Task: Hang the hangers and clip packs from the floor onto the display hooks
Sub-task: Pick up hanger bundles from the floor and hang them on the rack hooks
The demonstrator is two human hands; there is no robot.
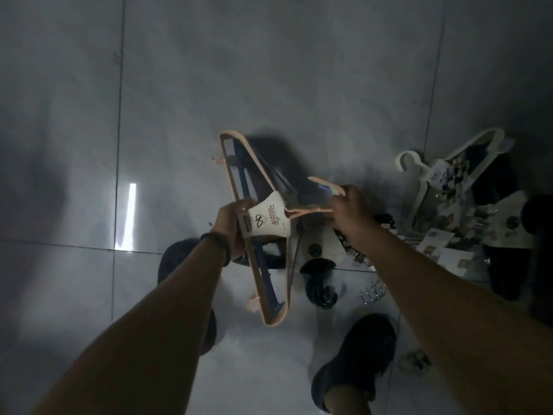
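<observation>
Step in hand: carrying a picked-up item. The left hand [232, 227] grips the bundle of hangers [264, 218] beside its paper label, and the right hand [350, 211] closes round its hook end, above the floor [179, 85]. Clip packs [466, 211] lie beyond the right hand. The next move likely calls for raising the hook end to a display hook, none of which is in view.

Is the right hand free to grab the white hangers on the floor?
Probably not: the right hand grips the pink hanger bundle, though the white hangers lie uncovered.
</observation>
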